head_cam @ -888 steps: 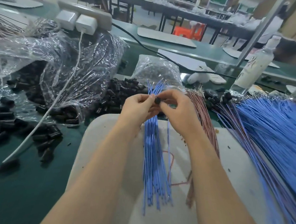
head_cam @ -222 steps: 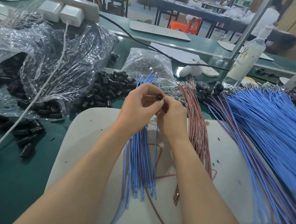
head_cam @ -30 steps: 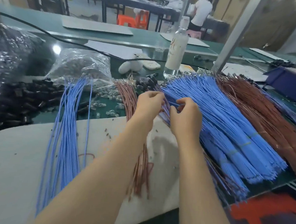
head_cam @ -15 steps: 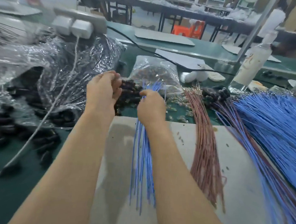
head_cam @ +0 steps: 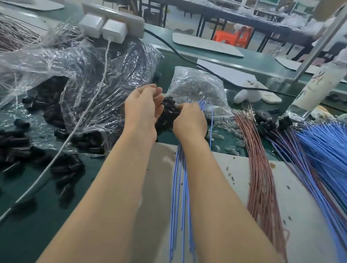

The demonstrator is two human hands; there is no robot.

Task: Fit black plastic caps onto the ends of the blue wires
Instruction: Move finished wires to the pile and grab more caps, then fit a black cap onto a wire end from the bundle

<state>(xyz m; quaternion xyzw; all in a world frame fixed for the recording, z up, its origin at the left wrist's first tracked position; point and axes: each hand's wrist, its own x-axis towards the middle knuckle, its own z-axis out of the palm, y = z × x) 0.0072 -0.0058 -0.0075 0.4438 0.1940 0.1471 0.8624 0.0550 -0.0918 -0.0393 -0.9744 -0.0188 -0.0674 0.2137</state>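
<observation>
My right hand (head_cam: 189,123) grips a small bundle of blue wires (head_cam: 179,193) near their far ends. The wires run back over the white board (head_cam: 227,172) beside my forearm, and their tips fan out above my knuckles. A heap of black plastic caps (head_cam: 167,115) lies between my two hands. My left hand (head_cam: 143,110) is at the left side of that heap with its fingertips bent toward the caps. Whether it pinches a cap is hidden by the fingers.
More black caps (head_cam: 13,151) lie loose on the green table at left, beside crumpled clear plastic bags (head_cam: 86,67) and a white charger cable (head_cam: 49,163). A bundle of brown wires (head_cam: 261,178) and a big pile of blue wires (head_cam: 331,154) lie at right. A white bottle (head_cam: 320,80) stands behind.
My left hand has moved right to the cap heap, close to my right hand. My right hand still grips the blue wires. The view has steadied.
</observation>
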